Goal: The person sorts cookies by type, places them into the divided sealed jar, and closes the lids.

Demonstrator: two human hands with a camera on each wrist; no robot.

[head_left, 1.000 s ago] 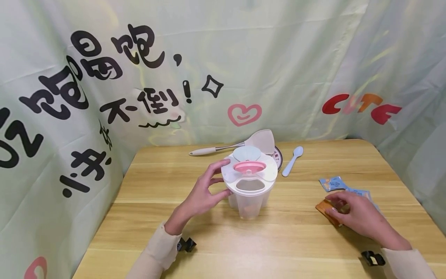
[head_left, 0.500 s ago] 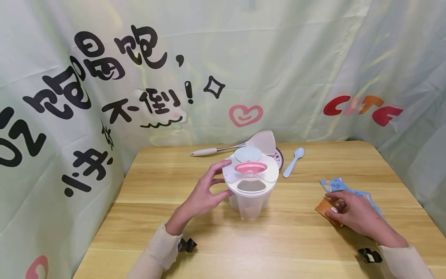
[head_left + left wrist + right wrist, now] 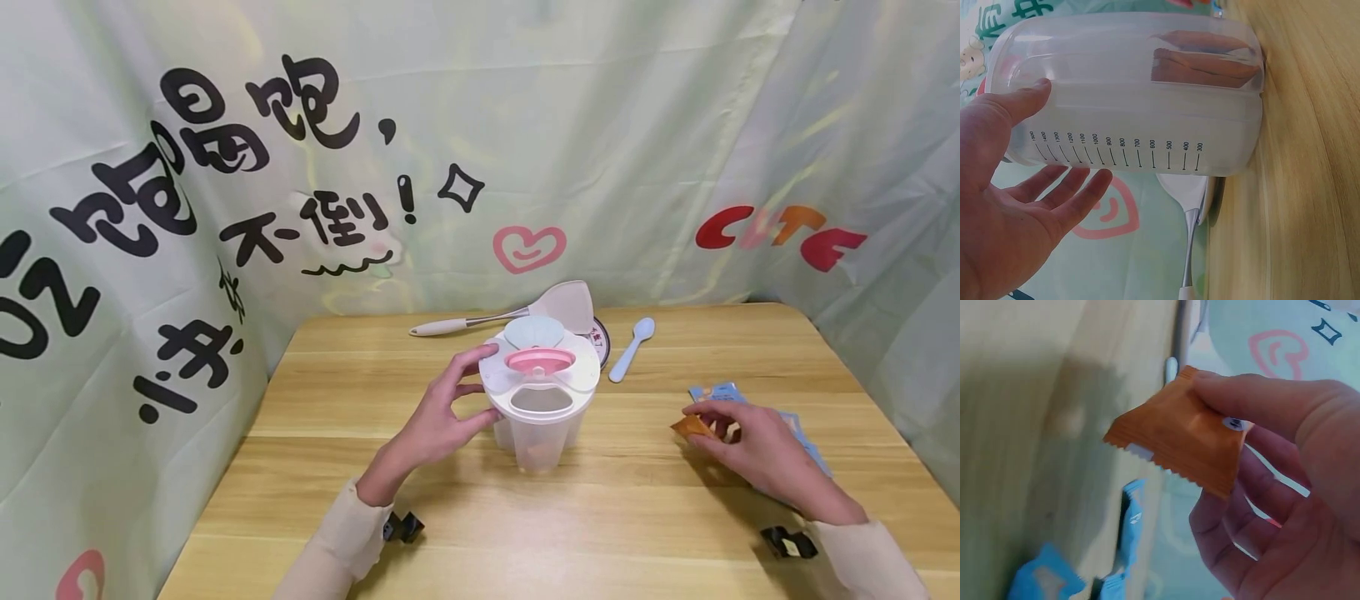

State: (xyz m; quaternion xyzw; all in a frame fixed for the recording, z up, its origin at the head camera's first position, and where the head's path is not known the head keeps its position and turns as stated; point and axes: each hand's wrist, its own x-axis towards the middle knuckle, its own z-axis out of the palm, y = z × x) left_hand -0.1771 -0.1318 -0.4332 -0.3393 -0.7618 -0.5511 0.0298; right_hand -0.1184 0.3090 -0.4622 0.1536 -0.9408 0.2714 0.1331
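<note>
A translucent lidded storage container (image 3: 542, 437) stands upright mid-table, its white lid bearing a pink flap and a pale blue flap. One front opening in the lid is uncovered. My left hand (image 3: 431, 417) holds its left side near the top, thumb in front and fingers behind. In the left wrist view, orange packets (image 3: 1204, 67) lie at the bottom of the container (image 3: 1097, 106), which carries a printed scale. My right hand (image 3: 772, 454) pinches a small orange sealed packet (image 3: 1179, 428) between thumb and fingers, lifted off the table. Blue packets (image 3: 806, 442) lie beneath and beside that hand.
Behind the container lie a beige spatula (image 3: 566, 307) and a round printed object (image 3: 600, 342), partly hidden. A pale blue spoon (image 3: 632, 350) rests to their right. A printed curtain (image 3: 622, 150) hangs along the wooden table's (image 3: 337, 375) back and sides.
My right hand has raised the orange packet from the table and moved slightly left, uncovering less of the blue packets on their left side. The left hand stays on the container.
</note>
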